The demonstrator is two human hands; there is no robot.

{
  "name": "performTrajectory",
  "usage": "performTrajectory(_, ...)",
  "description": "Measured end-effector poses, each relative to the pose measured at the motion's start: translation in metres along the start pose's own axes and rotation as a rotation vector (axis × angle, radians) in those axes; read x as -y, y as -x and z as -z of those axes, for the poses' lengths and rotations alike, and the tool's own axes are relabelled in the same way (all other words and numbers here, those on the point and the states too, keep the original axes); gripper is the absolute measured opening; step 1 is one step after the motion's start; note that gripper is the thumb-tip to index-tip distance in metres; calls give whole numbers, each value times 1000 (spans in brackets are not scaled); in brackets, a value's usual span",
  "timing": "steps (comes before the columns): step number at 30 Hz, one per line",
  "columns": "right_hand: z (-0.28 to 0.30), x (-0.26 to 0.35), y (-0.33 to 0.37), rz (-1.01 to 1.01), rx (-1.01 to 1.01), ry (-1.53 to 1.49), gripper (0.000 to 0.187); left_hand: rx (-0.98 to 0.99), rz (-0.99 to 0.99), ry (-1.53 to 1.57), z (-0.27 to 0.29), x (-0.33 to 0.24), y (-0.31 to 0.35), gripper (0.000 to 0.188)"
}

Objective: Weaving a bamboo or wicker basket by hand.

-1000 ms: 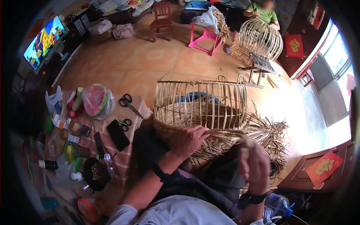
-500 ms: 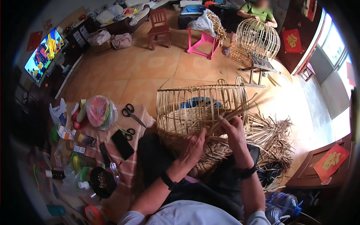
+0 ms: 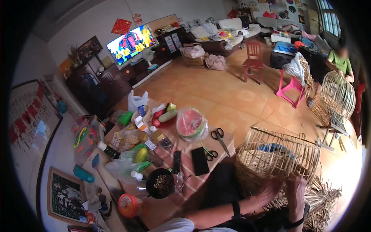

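Note:
An open-ribbed basket (image 3: 279,155) of pale split canes, its lower part woven with straw, lies in front of me over my lap. Something blue (image 3: 276,150) shows through its ribs. My left hand (image 3: 270,188) is at the basket's near side, blurred, its fingers not clear. Beside it my right hand (image 3: 296,182) is closed with fingers curled in; what they grip is hidden. A heap of dry straw strips (image 3: 326,199) spreads right of the basket and under my hands.
The table (image 3: 187,156) on my left carries scissors (image 3: 220,140), a phone (image 3: 200,161), cut watermelon (image 3: 190,123) and a black bowl (image 3: 160,184). Far right, a co-worker in green (image 3: 342,58) handles another ribbed basket (image 3: 338,94). A red chair (image 3: 253,62) and pink stool (image 3: 290,89) stand beyond.
My view has swung left, so the basket and my hands appear farther right and lower. The strips that stuck out from my right hand no longer show clearly.

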State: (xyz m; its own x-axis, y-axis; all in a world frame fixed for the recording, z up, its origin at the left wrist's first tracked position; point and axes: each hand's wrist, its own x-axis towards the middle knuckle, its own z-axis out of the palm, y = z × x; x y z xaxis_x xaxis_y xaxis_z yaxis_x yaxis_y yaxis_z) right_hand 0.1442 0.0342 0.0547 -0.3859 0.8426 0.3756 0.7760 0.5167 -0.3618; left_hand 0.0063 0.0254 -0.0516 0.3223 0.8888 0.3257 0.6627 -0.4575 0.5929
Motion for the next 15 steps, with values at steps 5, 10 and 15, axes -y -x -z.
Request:
performTrajectory(5,-14,15,-1,-53,-8,203,9,155,106,-11,36,-20,3,24)
performTrajectory(10,-32,4,4,-145,7,282,12,-41,214,475,59,-38,-4,20)
performTrajectory(15,-39,0,11,100,-265,306,10,-15,17,9,21,-10,7,15)
